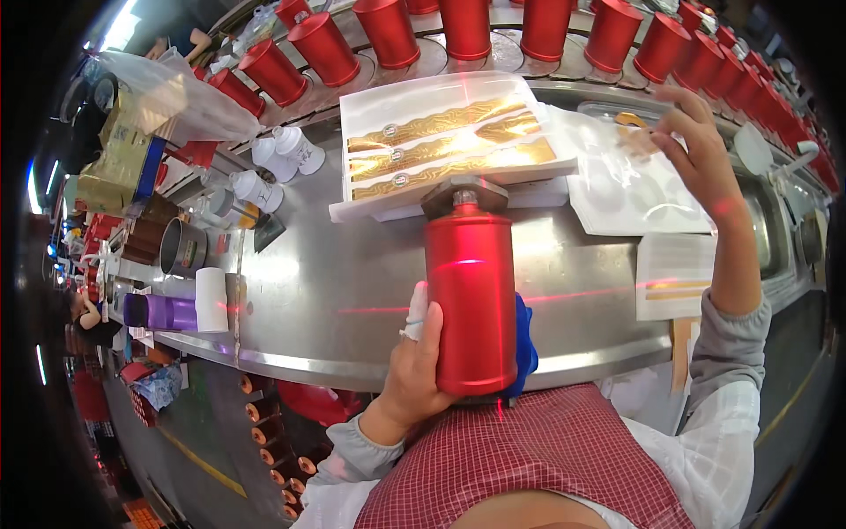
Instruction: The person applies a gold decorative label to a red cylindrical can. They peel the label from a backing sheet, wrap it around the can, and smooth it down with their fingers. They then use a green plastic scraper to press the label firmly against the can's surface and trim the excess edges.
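Observation:
A glossy red bottle [471, 300] is in front of me, its narrow neck at a dark angular holder [463, 196]. My left hand [414, 361] is closed against the bottle's lower left side, with a white wrap on one finger. To the right, my right hand [692, 141] is raised over the white sheets [639, 198], thumb and fingers drawn together. A small translucent piece [638, 141] shows at its fingertips, too blurred to name. Beyond the holder lies a stack of white sheets with wavy gold label strips [445, 145]. Blue cloth [525, 344] shows behind the bottle.
Red bottles [392, 35] line a curved conveyor at the back. White bottles [291, 154], a metal cup [183, 247] and a purple cylinder [163, 312] stand left. A sheet with gold strips [671, 278] lies right. Red laser lines cross the steel table [308, 300].

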